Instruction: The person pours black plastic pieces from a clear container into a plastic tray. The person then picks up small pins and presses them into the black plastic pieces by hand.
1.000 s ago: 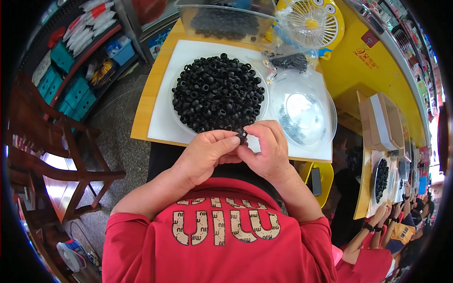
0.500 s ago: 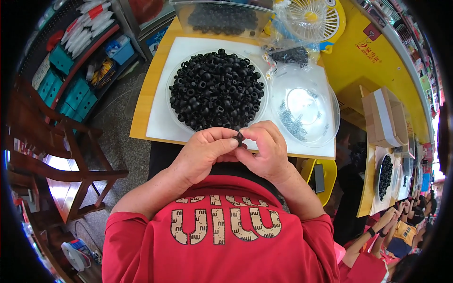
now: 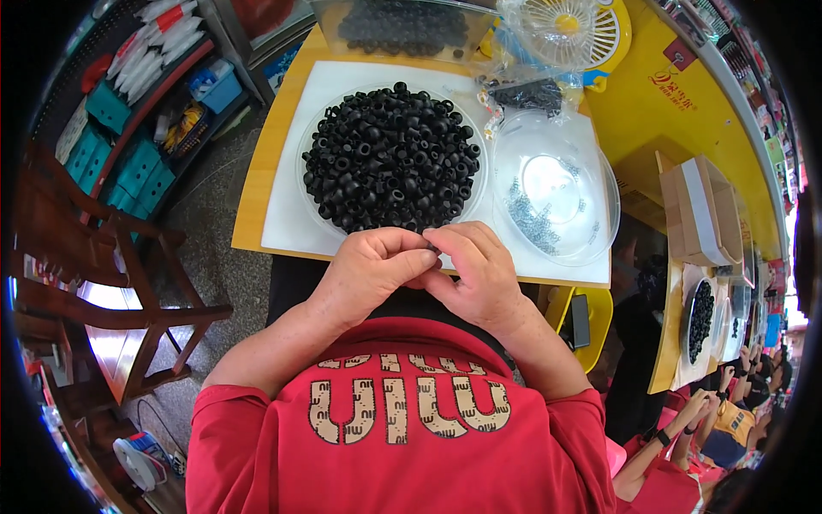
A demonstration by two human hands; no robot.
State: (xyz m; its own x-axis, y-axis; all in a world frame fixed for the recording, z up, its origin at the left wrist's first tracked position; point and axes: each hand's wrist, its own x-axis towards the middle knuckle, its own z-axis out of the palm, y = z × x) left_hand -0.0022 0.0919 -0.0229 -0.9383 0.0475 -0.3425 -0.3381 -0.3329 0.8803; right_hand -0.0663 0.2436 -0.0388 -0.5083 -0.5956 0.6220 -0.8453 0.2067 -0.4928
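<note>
My left hand [image 3: 368,270] and my right hand [image 3: 482,272] meet over the table's front edge, fingertips together. Pinched between them is a small black part [image 3: 434,249], mostly covered by the fingers, so its exact kind is hidden. Just beyond my hands a round clear tray [image 3: 301,171] bears a heap of small black ring-like and cup-shaped parts [image 3: 390,163]. To the right lies a shallow clear round dish [image 3: 610,210] with many tiny clear or greyish pieces [image 3: 533,218] scattered in it.
At the back stand a clear bin [image 3: 479,17] of black parts and a yellow fan [image 3: 610,38], beside a plastic bag [image 3: 531,94]. A yellow bucket [image 3: 598,334] is below the right edge. A wooden chair [image 3: 128,313] stands left. Other people's hands [image 3: 692,411] work at lower right.
The black part now shows less between my fingers, as the fingertips have closed further over it. My hands stay in nearly the same place.
</note>
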